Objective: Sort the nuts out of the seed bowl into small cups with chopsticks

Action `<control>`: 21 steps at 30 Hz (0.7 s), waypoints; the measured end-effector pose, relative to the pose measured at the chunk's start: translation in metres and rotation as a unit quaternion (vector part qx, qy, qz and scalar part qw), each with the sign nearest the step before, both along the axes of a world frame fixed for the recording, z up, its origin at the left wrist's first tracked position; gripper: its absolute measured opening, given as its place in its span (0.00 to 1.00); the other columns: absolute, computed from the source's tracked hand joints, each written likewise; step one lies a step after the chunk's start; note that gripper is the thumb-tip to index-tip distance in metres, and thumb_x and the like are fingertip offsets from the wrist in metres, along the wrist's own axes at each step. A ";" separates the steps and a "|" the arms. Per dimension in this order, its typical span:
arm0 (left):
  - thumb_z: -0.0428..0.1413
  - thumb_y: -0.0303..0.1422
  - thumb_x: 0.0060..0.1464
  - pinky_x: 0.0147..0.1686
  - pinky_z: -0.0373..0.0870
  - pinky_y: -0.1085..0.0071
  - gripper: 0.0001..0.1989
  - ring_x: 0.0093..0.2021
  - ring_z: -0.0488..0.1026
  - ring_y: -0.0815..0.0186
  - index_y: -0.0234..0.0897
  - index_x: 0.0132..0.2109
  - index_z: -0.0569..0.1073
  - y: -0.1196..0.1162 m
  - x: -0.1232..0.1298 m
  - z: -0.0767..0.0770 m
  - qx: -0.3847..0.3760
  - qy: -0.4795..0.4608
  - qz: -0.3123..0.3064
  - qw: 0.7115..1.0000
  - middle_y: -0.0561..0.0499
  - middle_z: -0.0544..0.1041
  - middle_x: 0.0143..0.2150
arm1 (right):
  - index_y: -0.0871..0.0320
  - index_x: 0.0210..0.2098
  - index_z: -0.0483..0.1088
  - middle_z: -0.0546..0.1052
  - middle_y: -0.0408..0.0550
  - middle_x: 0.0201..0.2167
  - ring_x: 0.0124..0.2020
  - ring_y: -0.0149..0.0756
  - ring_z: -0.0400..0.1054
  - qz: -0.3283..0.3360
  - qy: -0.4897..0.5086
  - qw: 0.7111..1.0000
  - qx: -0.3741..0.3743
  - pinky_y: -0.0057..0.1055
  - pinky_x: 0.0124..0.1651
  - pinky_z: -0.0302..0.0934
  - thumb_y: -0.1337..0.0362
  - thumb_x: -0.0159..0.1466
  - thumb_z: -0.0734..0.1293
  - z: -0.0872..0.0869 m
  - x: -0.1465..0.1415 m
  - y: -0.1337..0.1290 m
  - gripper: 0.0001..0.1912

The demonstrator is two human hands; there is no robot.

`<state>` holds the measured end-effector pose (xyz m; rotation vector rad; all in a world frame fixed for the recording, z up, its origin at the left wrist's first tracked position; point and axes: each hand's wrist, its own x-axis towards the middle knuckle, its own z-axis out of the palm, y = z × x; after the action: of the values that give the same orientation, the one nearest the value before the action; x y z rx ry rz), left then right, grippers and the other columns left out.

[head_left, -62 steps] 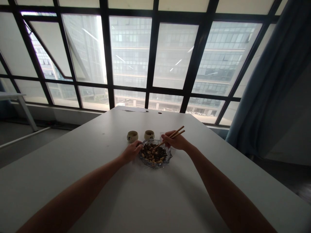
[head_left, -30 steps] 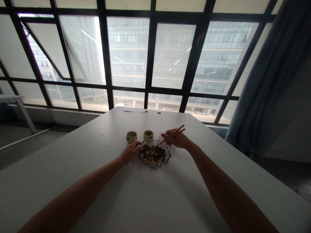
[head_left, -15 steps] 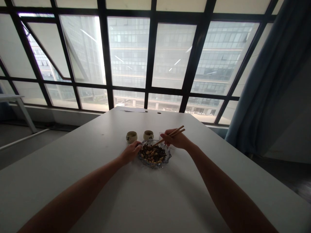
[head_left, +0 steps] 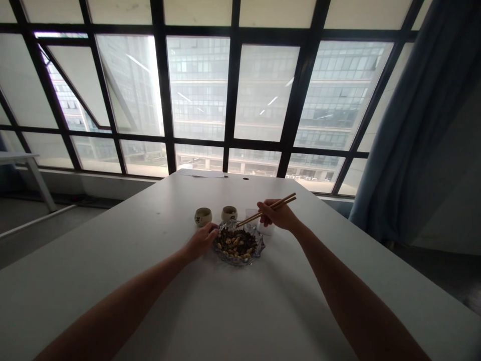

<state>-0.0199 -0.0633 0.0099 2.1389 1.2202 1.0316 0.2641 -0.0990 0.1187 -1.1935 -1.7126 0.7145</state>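
A clear glass bowl (head_left: 259,249) with a scalloped rim holds peanuts (head_left: 236,245) mixed with small dark brown pieces (head_left: 248,239). My left hand (head_left: 203,239) grips its left rim, fingers closed on the edge. In my right hand (head_left: 277,214), above the bowl's far right side, is a pair of wooden chopsticks (head_left: 287,199). Their tips are close together over the far part of the bowl; whether anything is between them I cannot tell. Behind the bowl stand two small cream cups (head_left: 203,217) with dark characters. Clear plastic cups (head_left: 251,216) are beside and partly behind my right hand.
Everything stands on a long white table (head_left: 150,281). Paper (head_left: 203,173) lies at its far end, near two dark round holes. Beyond are large black-framed windows, with a blue curtain (head_left: 394,150) at right and another white table (head_left: 22,156) at left.
My right hand has moved slightly right, and the chopstick tips have risen from among the peanuts and dark pieces. My left hand stays at the bowl's rim. The view has tilted up a little.
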 end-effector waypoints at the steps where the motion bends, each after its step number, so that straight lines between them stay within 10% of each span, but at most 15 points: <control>1: 0.45 0.44 0.58 0.45 0.73 0.63 0.20 0.43 0.78 0.56 0.36 0.45 0.75 0.000 0.000 0.000 -0.001 0.000 -0.002 1.000 0.45 0.82 0.41 | 0.60 0.25 0.72 0.77 0.48 0.17 0.14 0.29 0.69 -0.002 0.003 1.000 0.001 0.22 0.16 0.60 0.34 0.54 0.70 0.000 0.001 0.000 0.32; 21: 0.45 0.43 0.61 0.45 0.74 0.62 0.19 0.43 0.78 0.57 0.36 0.47 0.74 0.007 -0.002 -0.009 0.012 0.006 -0.007 1.000 0.45 0.81 0.42 | 0.62 0.26 0.74 0.78 0.50 0.17 0.16 0.33 0.72 0.017 0.067 0.997 0.026 0.24 0.18 0.64 0.35 0.53 0.72 0.006 0.008 0.001 0.32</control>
<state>-0.0215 -0.0568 0.0012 2.1726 1.2024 1.0344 0.2721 -0.0980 0.1247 -1.0592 -1.6331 0.7503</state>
